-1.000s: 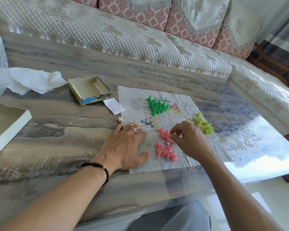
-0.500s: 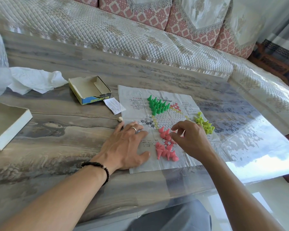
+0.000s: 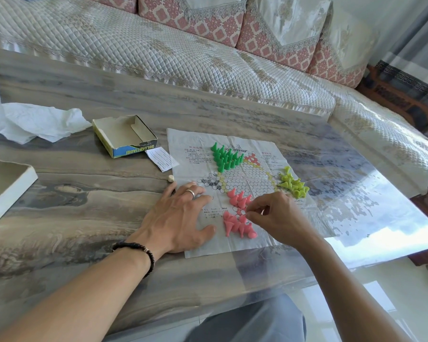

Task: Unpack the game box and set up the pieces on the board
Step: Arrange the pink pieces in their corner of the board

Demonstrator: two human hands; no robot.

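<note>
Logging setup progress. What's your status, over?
Left hand flat on board. Right hand pinching among pink pieces. Green pieces standing. Nothing blocking.

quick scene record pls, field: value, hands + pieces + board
board: paper game sheet flat on the table
green pieces: upright, clustered at the far corner of the star
yellow-green pieces: loose heap, right edge of the sheet
pink pieces: some upright on the near point, the rest lying in a heap just in front
left hand: flat, fingers spread, presses the sheet's left edge
right hand: fingertips pinched at the pink group; a held piece cannot be made out
box: open, left of the sheet
die: on the table by the left fingertips
</note>
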